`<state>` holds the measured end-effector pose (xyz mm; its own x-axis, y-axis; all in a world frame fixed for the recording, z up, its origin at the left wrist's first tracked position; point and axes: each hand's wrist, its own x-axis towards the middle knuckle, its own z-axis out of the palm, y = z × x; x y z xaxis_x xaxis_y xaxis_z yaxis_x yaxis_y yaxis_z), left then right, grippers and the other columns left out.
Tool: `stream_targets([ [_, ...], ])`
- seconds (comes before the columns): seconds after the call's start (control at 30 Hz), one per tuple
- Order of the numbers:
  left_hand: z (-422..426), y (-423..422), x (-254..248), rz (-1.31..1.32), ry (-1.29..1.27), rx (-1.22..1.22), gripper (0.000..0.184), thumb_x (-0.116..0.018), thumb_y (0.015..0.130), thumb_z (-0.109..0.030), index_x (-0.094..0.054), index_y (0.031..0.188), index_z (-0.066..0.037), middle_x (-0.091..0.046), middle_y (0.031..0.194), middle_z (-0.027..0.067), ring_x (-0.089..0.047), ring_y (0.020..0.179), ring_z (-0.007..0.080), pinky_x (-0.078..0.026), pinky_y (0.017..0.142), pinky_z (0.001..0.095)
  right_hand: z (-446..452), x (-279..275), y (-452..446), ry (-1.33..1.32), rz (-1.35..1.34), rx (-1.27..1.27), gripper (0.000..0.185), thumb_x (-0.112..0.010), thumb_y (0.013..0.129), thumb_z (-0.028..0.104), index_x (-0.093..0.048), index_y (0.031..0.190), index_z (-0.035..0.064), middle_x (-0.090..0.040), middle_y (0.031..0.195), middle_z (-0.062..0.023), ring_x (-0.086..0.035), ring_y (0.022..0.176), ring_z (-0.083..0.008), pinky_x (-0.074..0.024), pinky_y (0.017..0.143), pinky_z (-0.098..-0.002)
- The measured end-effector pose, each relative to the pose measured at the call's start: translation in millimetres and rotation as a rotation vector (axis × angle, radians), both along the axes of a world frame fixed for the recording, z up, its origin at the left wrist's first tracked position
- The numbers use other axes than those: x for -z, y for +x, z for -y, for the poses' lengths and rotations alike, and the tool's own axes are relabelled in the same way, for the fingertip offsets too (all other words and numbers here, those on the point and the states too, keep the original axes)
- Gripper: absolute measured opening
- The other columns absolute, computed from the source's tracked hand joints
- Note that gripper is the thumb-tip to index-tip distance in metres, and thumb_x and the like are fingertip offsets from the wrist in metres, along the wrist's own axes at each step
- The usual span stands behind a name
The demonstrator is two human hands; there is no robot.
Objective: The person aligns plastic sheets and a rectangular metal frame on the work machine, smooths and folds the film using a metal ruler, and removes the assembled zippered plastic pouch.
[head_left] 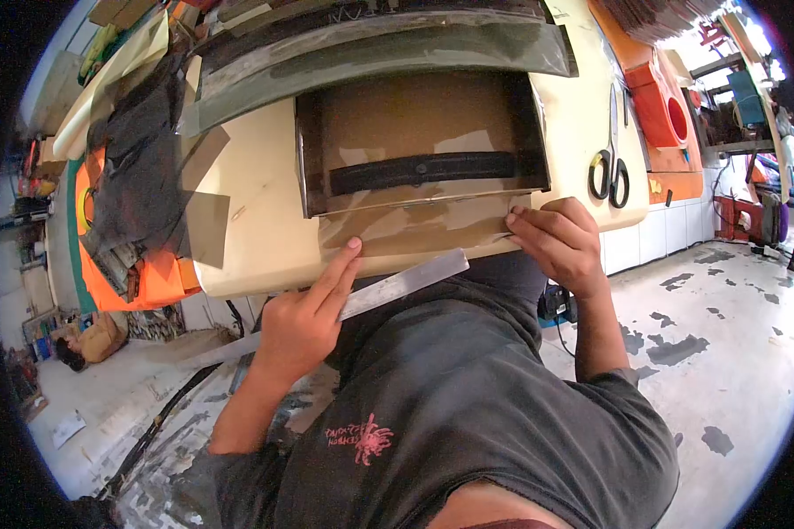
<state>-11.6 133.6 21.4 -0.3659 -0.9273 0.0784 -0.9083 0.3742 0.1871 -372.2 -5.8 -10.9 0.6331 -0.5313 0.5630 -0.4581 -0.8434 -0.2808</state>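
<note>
An open shallow box with brown inner faces and dark sides lies on the cream-covered table. Across its inside runs a black strip. A brown flap extends from the box's near edge towards my body. My left hand has two fingers stretched out, their tips at the flap's left part. A metal ruler passes beside that hand, and whether the curled fingers hold it is hidden. My right hand pinches the flap's right corner between thumb and fingers.
Black-handled scissors lie right of the box. Behind it stretches a long dark green strip. Dark sheets cover the table's left side. An orange-red container stands at the right. Another person is low on the far left.
</note>
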Motion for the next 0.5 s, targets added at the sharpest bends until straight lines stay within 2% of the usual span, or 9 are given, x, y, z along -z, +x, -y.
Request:
stream_targets([
  [0.23, -3, 17, -2, -0.031, -0.014, -0.025, 0.067, -0.072, 0.079, -0.003, -0.066, 0.146, -0.007, -0.06, 0.159, -0.002, -0.075, 0.079, 0.0202, -0.061, 0.07, 0.0326, -10, -2, 12, 0.023, 0.028, -0.071, 0.034, -0.088, 0.076, 0.009, -0.08, 0.109, 0.0052, -0.076, 0.101, -0.0046, -0.068, 0.081, -0.0206, -0.0542, 0.067, -0.0359],
  [0.5, -17, 51, -12, 0.091, 0.072, -0.048, 0.072, -0.071, 0.076, -0.003, -0.066, 0.148, -0.009, -0.06, 0.159, -0.002, -0.067, 0.064, 0.0212, -0.054, 0.06, 0.0332, -26, -5, 40, 0.032, 0.087, -0.135, 0.028, -0.091, 0.079, 0.013, -0.079, 0.102, 0.0031, -0.073, 0.097, -0.0044, -0.069, 0.08, -0.0191, -0.0564, 0.068, -0.0341],
])
